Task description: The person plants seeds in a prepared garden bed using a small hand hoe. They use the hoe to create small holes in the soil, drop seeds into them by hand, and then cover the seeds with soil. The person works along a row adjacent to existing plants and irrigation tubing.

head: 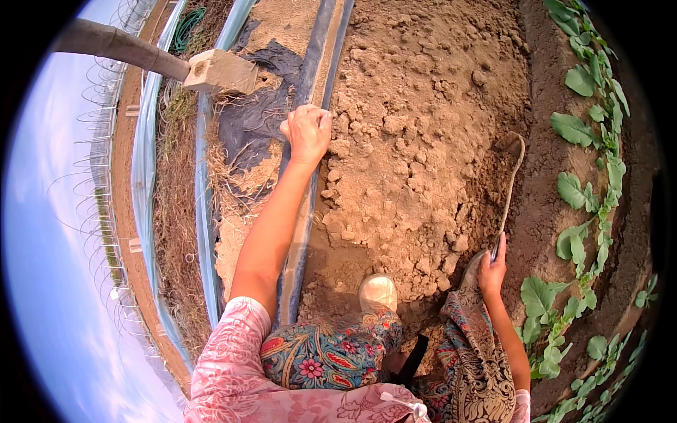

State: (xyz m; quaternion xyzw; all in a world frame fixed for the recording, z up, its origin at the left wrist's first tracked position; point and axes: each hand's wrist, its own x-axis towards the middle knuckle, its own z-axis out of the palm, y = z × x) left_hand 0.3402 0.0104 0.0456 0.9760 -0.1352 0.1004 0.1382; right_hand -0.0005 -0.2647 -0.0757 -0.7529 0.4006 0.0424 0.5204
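Observation:
My right hand (493, 272) grips the handle of a hand hoe (509, 203) with a long, thin bent neck. Its blade (506, 141) rests at the right edge of the loose, cloddy soil (402, 143), where the earth looks darker. Knuckles up, my left hand (309, 132) is curled closed over a narrow soil strip edged with dark plastic film (317, 69). No object shows in its fingers, though their undersides are hidden. Below the hands are my patterned trousers and a pale shoe (378, 292) on the soil.
Leafy green seedlings (574, 190) run along a ridge on the right. At upper left, a pole (121, 50) meets a pale block (221, 72). Torn black film (248, 121), dry straw, bluish plastic sheeting (144, 158) and thin wire hoops (87, 164) lie to the left.

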